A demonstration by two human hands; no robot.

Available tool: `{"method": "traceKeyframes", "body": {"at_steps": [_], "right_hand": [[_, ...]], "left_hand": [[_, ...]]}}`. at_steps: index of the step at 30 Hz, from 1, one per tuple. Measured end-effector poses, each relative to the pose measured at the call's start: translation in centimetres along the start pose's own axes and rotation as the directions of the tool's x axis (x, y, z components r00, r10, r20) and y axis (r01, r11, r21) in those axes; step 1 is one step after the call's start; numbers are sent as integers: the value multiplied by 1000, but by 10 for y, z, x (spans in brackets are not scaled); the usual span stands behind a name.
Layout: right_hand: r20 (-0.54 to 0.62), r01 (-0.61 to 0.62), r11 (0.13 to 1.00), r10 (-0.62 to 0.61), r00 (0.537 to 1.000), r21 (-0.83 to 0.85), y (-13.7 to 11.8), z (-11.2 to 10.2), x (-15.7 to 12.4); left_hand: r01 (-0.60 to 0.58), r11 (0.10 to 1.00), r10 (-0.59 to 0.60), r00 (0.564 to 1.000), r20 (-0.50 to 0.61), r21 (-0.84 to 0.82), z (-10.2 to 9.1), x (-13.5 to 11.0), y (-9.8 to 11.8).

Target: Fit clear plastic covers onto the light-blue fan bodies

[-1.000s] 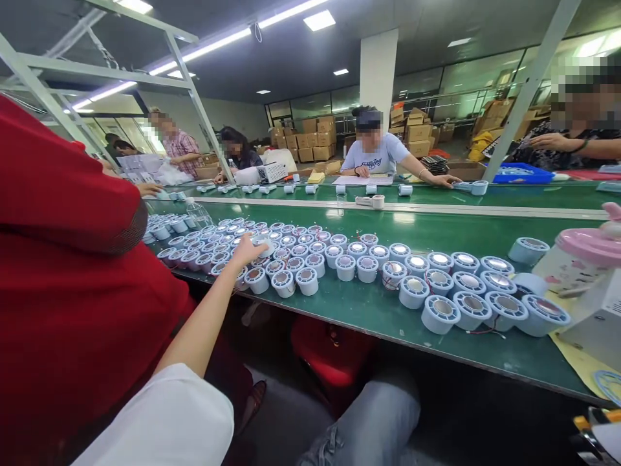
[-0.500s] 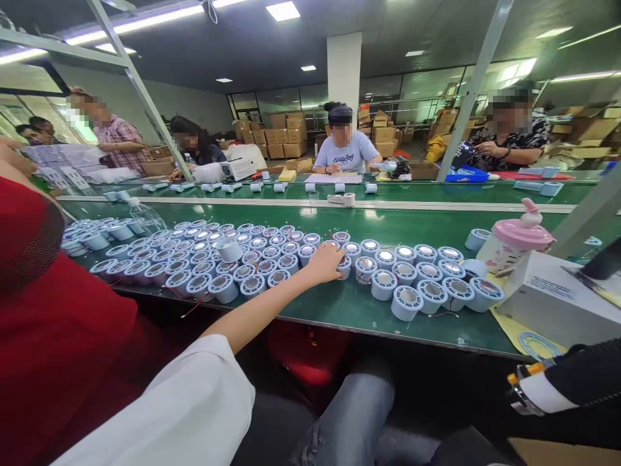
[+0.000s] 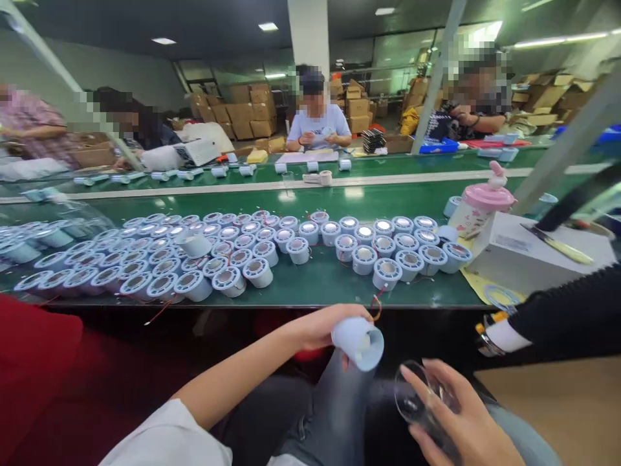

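Observation:
My left hand [image 3: 317,328] grips a light-blue cylindrical housing [image 3: 350,338] above my lap, its hollow end tilted toward me. Thin coloured wires [image 3: 376,309] stick up from its far side. Lower right, my right hand [image 3: 468,414] curls around a transparent round cup-like piece [image 3: 406,398], partly blurred and partly hidden by the fingers. Rows of similar blue housings [image 3: 228,279] stand upright on the green bench [image 3: 330,285] beyond both hands, several with red wires trailing from them.
A pink-lidded cup [image 3: 485,204] stands beside a white box-shaped device [image 3: 519,249] with a knife [image 3: 557,243] on it. A black sleeve-like arm [image 3: 563,310] reaches in from the right. Co-workers sit across the bench [image 3: 317,133]; a red-clothed person [image 3: 33,362] is at left.
My left hand has drawn back from the rows toward my lap, now with a blue housing in it. My right hand has come into view with the transparent piece. The view has turned and dipped.

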State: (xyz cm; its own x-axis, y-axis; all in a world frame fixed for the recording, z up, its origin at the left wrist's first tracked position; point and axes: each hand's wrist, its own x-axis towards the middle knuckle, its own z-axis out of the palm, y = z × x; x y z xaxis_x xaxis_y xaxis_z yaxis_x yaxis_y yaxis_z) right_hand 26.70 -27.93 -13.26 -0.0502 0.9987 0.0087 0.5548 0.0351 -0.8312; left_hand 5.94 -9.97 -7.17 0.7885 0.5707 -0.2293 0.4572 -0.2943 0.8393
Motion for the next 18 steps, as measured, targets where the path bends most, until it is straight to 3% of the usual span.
{"method": "traceKeyframes", "body": {"at_steps": [2,3,6,8,12,15,18], "right_hand": [[-162,139,935,-201,966,-327,-12,4,5],[-209,138,875,-260,943,-464,-17,4,8],[-230,34,793,-217,949,-609,-24,-1,11],[-200,-22,845,-102,974,-534,-22,-7,7],[-138,-105,984,85,987,-145,-20,-22,-7],[-111,-160,982,170,979,100,-22,-29,-11],[-165,-192,947,238,957,257,-20,-31,-10]], "left_hand": [[-18,996,37,976,214,-90,24,4,5],[-25,992,61,955,291,-126,32,7,8],[-117,987,149,930,336,-113,46,13,17],[-186,982,190,943,275,-39,50,16,23],[-233,973,229,960,161,3,56,18,28],[-273,961,276,957,88,-48,62,20,23],[-314,948,316,947,50,-52,68,24,13]]}}
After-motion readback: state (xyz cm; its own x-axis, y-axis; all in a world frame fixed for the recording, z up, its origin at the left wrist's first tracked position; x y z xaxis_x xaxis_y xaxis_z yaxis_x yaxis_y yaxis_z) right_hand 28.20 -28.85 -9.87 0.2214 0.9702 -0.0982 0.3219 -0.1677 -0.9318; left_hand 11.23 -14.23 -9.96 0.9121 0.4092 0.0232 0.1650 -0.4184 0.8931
